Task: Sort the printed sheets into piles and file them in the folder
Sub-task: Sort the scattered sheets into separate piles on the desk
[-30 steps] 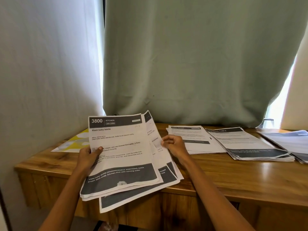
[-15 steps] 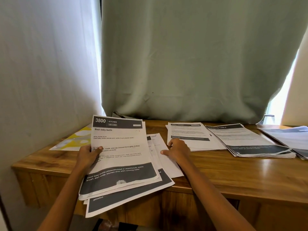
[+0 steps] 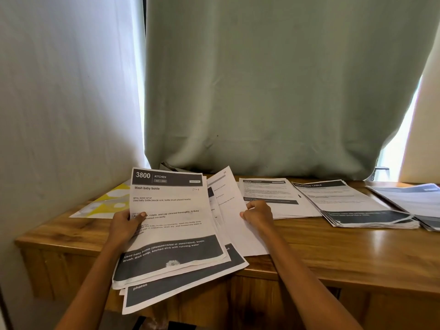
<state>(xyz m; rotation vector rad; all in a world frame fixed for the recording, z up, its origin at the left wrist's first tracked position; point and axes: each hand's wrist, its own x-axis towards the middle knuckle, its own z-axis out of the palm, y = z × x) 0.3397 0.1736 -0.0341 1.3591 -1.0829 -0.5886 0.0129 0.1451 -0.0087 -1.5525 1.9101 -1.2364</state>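
Observation:
My left hand [image 3: 127, 223] grips the left edge of a stack of printed sheets [image 3: 173, 225], thumb on top; its top page reads "3800 KITCHEN, Wash baby bottle". The stack tilts up over the wooden table's front edge. My right hand [image 3: 258, 214] pinches the right edge of a single white sheet [image 3: 232, 210] drawn out to the right of the stack. Three sorted piles lie on the table: one [image 3: 273, 198] just behind my right hand, a thicker one [image 3: 352, 206] further right, and one [image 3: 409, 201] at the far right. A yellow-patterned folder [image 3: 104, 203] lies flat at the left.
The wooden table [image 3: 333, 253] stands against a green curtain [image 3: 273, 91], with a pale wall [image 3: 59, 103] close on the left. Bright daylight shows past the curtain's right edge.
My right hand has pulled one sheet out from the stack toward the right and lifted its far edge. The stack in my left hand stays tilted in about the same place.

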